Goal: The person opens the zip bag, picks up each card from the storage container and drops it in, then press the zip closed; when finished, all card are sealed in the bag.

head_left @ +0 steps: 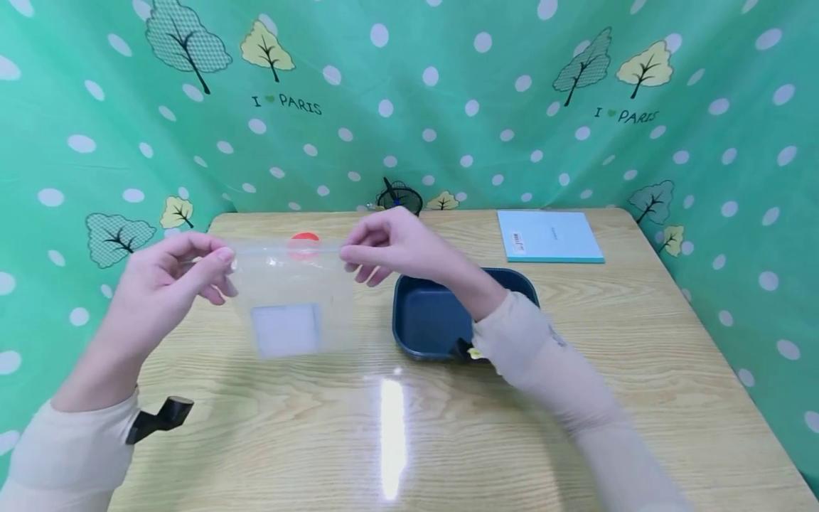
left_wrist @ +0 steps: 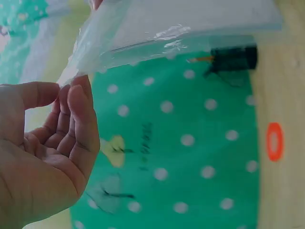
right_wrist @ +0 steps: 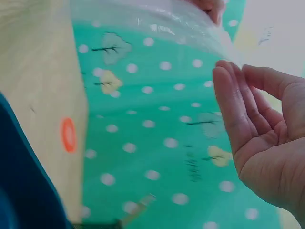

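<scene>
A clear zip bag (head_left: 339, 306) hangs upright above the table, its top edge stretched between both hands. Inside it, low down, lies a flat, pale, blue-edged rectangular item (head_left: 286, 331). My left hand (head_left: 169, 277) pinches the bag's top left corner between thumb and fingers. The opposite top corner is pinched by my right hand (head_left: 403, 245). In the left wrist view the bag (left_wrist: 143, 47) runs off from the fingertips. From the right wrist, the plastic (right_wrist: 157, 19) reaches the thumb and fingertips of the right hand (right_wrist: 267, 129).
Beneath the right forearm sits a dark blue rectangular tray (head_left: 429, 316). A light blue notebook (head_left: 553, 245) lies at the back right. At the table's far edge stands a black pen holder (head_left: 409, 199). An orange-red ring (left_wrist: 275, 141) lies on the table behind the bag.
</scene>
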Available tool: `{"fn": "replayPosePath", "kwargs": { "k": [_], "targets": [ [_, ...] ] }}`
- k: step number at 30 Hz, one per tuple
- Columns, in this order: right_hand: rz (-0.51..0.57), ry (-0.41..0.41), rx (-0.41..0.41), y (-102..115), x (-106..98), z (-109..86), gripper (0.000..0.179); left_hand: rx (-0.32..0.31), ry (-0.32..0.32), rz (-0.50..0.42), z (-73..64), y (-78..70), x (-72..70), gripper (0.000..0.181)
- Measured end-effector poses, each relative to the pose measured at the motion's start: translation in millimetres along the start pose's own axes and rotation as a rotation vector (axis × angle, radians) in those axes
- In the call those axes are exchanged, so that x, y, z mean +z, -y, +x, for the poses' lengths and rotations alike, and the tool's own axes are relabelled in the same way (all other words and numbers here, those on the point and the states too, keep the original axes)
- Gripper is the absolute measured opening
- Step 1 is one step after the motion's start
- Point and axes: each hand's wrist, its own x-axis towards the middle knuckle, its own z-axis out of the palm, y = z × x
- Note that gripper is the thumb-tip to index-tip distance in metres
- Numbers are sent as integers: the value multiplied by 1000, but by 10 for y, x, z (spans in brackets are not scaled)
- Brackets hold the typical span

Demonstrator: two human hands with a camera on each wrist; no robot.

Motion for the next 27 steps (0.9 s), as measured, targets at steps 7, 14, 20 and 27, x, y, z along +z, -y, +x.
{"fn": "replayPosePath", "kwargs": {
  "k": [7, 14, 20, 27],
  "targets": [
    [29, 48, 129, -253, 214, 404, 17, -200, 77, -159, 84, 539, -264, 11],
    [43, 76, 292, -574, 286, 670, 13, -323, 143, -47, 253, 922, -401, 14],
    [32, 57, 407, -857, 301, 871, 16, -445, 188, -50, 420, 1324, -378, 26],
    [29, -50, 516, -1086, 314, 1018, 12, -612, 197, -80, 592, 1781, -257, 36]
  ]
}}
